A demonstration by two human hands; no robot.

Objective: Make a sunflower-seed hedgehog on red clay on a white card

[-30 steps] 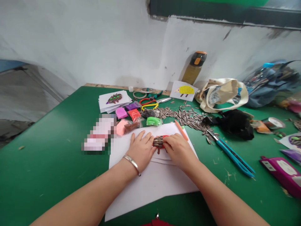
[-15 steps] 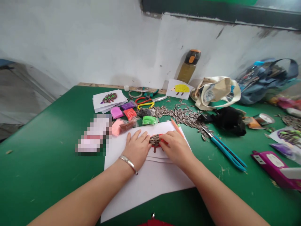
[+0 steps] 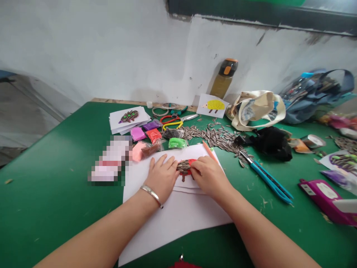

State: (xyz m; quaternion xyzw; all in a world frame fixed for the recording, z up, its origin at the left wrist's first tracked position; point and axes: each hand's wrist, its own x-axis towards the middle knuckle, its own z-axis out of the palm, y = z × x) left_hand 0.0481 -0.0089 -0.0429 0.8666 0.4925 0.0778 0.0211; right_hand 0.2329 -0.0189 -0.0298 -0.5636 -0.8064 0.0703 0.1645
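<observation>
- Fingers bunched and tips turned down, the right hand (image 3: 210, 173) works at the right end of a seed-covered figure (image 3: 183, 167) lying on the upper part of a white sheet (image 3: 170, 223); whether its grip pinches a seed cannot be told.
- The left hand (image 3: 163, 174), fingers spread and closed on nothing, lies flat on the white sheet, its tips at the figure's left end, apparently steadying the work.
- The step in hand looks to be setting seeds into the red base (image 3: 192, 162), part of which shows bare; the next move would seem to call for a light, angled press that leaves the neighbouring seeds in place.
- Striped, slim and pointed, the seeds overlap like scales on the soft-looking red base, above a stubby brown leg (image 3: 183, 178).
- An orange pencil-like stick (image 3: 209, 150) slants across the white sheet's upper right corner.
- Past the white sheet's top edge sit a plump green packet (image 3: 177, 143) in crinkled clear film and a loose heap of dry, hard-looking seeds (image 3: 219, 136).
- Right of the white sheet, a slim blue tool (image 3: 269, 180) lies on the smooth green table (image 3: 61, 197).
- Farthest beyond the white sheet, a card with a bumpy yellow animal (image 3: 214, 105) leans before a translucent bottle (image 3: 223, 80).
</observation>
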